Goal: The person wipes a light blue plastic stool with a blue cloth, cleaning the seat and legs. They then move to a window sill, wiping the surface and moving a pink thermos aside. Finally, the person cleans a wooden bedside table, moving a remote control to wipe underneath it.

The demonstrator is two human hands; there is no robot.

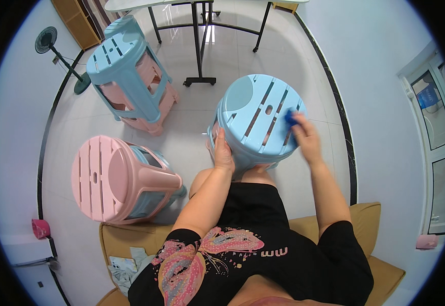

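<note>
A light-blue plastic stool (pixel 259 130) with a slotted round top stands in front of my knees, with pink plastic showing underneath it. My left hand (pixel 223 152) rests against the near left side of its rim, thumb up, and carries nothing. My right hand (pixel 307 138), somewhat blurred, grips a small dark-blue object (pixel 291 118) at the right part of the slotted top. Whether that object is a cloth or something else cannot be told.
A pink stool (pixel 117 179) over a blue one stands at the left, by the tan sofa (pixel 360 222). Farther back are stacked blue and pink stools (pixel 130 76), a standing fan (pixel 67 63) and a wheeled table (pixel 199 42). A phone (pixel 123 264) and grey cloth lie on the sofa.
</note>
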